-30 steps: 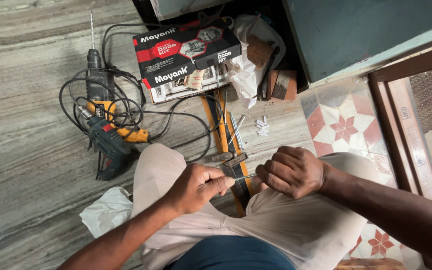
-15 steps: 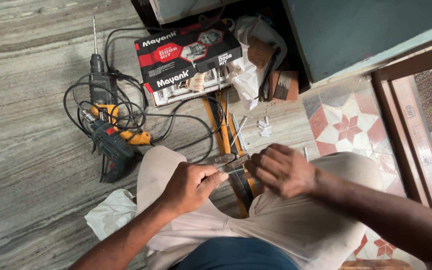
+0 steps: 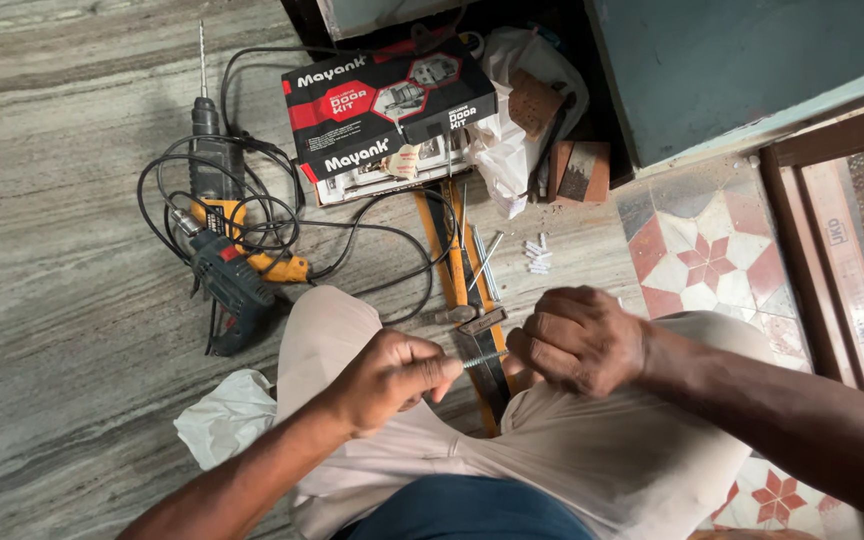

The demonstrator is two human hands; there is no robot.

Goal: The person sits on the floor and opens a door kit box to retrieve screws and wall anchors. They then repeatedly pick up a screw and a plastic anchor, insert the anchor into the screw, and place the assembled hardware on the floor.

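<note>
Head view, left hand (image 3: 392, 375) and right hand (image 3: 577, 338) gripping threaded bolt (image 3: 485, 357), drill (image 3: 222, 262), red-black box (image 3: 389, 105) beyond

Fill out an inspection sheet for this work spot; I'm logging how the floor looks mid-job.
Surface: grey streaked stone floor, with patterned red and white tiles by the doorway.
Job's things: a thin threaded metal screw spans between both hands.
Clutter: power drill, red and black carton, white wall plugs, loose long screws, hammer, white plastic bags, wooden blocks.
Grip: left hand pinches one end of the screw; right hand closed round the other.
Cables: black drill cord in tangled loops.
Surroundings: teal door, brown frame.
</note>
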